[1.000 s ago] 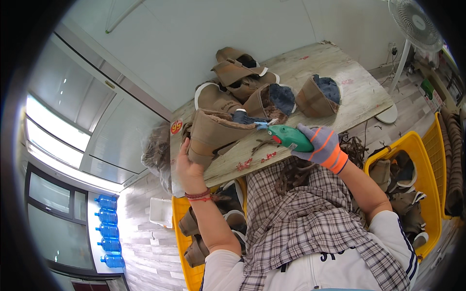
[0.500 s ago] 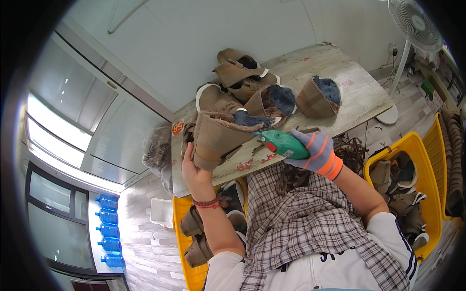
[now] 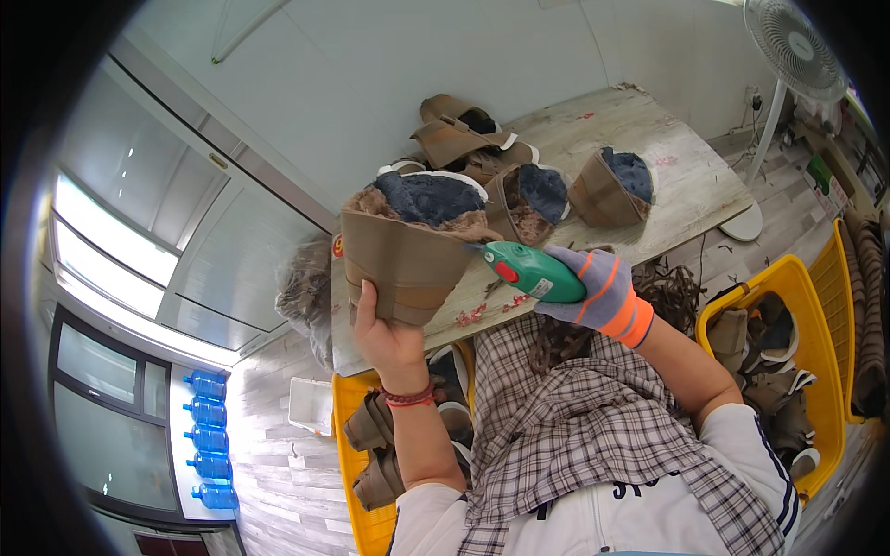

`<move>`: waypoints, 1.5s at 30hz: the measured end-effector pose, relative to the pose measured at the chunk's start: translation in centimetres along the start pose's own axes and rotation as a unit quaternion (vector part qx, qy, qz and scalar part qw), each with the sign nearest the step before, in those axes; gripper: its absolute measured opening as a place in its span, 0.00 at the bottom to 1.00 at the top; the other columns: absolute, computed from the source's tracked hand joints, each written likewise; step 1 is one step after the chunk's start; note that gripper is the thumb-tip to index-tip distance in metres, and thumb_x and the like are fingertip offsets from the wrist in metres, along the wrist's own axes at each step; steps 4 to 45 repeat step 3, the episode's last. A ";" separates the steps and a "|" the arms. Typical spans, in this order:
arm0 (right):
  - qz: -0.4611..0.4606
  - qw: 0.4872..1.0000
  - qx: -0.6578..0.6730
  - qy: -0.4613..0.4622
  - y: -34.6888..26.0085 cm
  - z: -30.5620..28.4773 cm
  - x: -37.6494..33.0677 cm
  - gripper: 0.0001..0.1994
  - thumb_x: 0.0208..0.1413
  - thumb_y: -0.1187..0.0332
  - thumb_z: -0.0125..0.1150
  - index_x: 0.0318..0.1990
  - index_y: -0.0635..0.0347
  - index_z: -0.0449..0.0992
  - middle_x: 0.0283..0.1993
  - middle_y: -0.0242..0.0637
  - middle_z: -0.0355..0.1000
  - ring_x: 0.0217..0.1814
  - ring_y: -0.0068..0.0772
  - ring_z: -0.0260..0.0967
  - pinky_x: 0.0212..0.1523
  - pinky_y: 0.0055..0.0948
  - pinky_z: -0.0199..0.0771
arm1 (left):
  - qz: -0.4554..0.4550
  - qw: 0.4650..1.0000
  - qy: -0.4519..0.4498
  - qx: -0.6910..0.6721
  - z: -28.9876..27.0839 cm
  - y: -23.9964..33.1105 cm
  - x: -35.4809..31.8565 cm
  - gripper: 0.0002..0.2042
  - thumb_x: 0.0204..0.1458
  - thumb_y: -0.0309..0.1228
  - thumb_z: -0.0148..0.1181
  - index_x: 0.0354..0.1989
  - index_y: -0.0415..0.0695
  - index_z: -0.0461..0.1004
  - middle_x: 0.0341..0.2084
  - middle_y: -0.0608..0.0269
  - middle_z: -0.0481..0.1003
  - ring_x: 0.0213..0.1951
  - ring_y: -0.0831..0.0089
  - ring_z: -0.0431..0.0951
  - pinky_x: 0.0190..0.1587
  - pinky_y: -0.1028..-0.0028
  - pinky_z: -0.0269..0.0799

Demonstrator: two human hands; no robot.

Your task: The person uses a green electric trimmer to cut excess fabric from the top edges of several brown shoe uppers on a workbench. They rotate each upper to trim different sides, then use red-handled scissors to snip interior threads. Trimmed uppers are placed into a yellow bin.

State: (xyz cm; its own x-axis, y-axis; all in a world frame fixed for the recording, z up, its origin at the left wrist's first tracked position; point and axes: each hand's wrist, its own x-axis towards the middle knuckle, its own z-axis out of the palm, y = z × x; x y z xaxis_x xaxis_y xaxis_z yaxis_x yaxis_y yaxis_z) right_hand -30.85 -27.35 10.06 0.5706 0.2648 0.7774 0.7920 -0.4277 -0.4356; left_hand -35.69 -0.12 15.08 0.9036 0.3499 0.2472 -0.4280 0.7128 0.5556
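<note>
My bare left hand (image 3: pixel 389 341) is closed on a brown boot upper (image 3: pixel 399 264), thumb on its outer face. Brown fleece and a dark blue fuzzy lining show at the upper's open top. In a grey and orange glove, my right hand (image 3: pixel 598 292) grips a green handheld power tool (image 3: pixel 533 275) with a red button. The tool's thin tip points left and meets the upper's right edge, or lies very close to it; which one I cannot tell. Behind, on the table (image 3: pixel 686 208), stand a second boot upper (image 3: pixel 527 204) and a third boot upper (image 3: pixel 612 188).
More brown uppers (image 3: pixel 459 134) are heaped by the wall. Yellow baskets holding uppers flank me, a left basket (image 3: pixel 348 398) and a right basket (image 3: pixel 825 371). Dark trimmings (image 3: pixel 672 287) hang at the table edge. A fan (image 3: pixel 797 51) stands far right; blue water bottles (image 3: pixel 209 440) line the left.
The boot upper in my left hand has turned and tilted, so its blue lining now faces up more openly. The green tool has shifted slightly left and down.
</note>
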 end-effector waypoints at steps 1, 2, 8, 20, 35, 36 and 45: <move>0.011 1.000 0.009 -0.011 -0.1 0.0 0.1 0.32 0.33 0.49 0.74 0.47 0.57 0.74 0.26 0.40 0.74 0.25 0.41 0.73 0.26 0.32 0.72 | 0.011 1.000 -0.009 0.008 -0.1 -0.1 -0.1 0.20 0.58 0.27 0.51 0.59 0.40 0.61 0.55 0.55 0.66 0.57 0.60 0.67 0.59 0.55 0.62; 0.024 0.999 0.016 -0.022 -0.3 -0.1 0.3 0.32 0.34 0.49 0.74 0.47 0.55 0.74 0.27 0.40 0.74 0.26 0.41 0.73 0.26 0.32 0.72 | 0.013 1.000 -0.014 0.015 -0.1 -0.4 -0.2 0.21 0.57 0.27 0.51 0.60 0.41 0.60 0.56 0.56 0.66 0.57 0.60 0.66 0.60 0.55 0.62; 0.036 0.999 0.024 -0.033 -0.4 -0.1 0.4 0.32 0.34 0.49 0.74 0.48 0.54 0.74 0.27 0.41 0.75 0.27 0.42 0.74 0.27 0.33 0.73 | 0.016 0.999 -0.020 0.022 0.1 -0.8 -0.3 0.21 0.57 0.27 0.52 0.60 0.42 0.60 0.57 0.57 0.65 0.58 0.59 0.66 0.60 0.55 0.61; 0.036 0.999 0.024 -0.033 -0.4 -0.1 0.4 0.32 0.34 0.49 0.74 0.48 0.54 0.74 0.27 0.41 0.75 0.27 0.42 0.74 0.27 0.33 0.73 | 0.016 0.999 -0.020 0.022 0.1 -0.8 -0.3 0.21 0.57 0.27 0.52 0.60 0.42 0.60 0.57 0.57 0.65 0.58 0.59 0.66 0.60 0.55 0.61; 0.036 0.999 0.024 -0.033 -0.4 -0.1 0.4 0.32 0.34 0.49 0.74 0.48 0.54 0.74 0.27 0.41 0.75 0.27 0.42 0.74 0.27 0.33 0.73 | 0.016 0.999 -0.020 0.022 0.1 -0.8 -0.3 0.21 0.57 0.27 0.52 0.60 0.42 0.60 0.57 0.57 0.65 0.58 0.59 0.66 0.60 0.55 0.61; 0.036 0.999 0.024 -0.033 -0.4 -0.1 0.4 0.32 0.34 0.49 0.74 0.48 0.54 0.74 0.27 0.41 0.75 0.27 0.42 0.74 0.27 0.33 0.73 | 0.016 0.999 -0.020 0.022 0.1 -0.8 -0.3 0.21 0.57 0.27 0.52 0.60 0.42 0.60 0.57 0.57 0.65 0.58 0.59 0.66 0.60 0.55 0.61; 0.036 0.999 0.024 -0.033 -0.4 -0.1 0.4 0.32 0.34 0.49 0.74 0.48 0.54 0.74 0.27 0.41 0.75 0.27 0.42 0.74 0.27 0.33 0.73 | 0.016 0.999 -0.020 0.022 0.1 -0.8 -0.3 0.21 0.57 0.27 0.52 0.60 0.42 0.60 0.57 0.57 0.65 0.58 0.59 0.66 0.60 0.55 0.61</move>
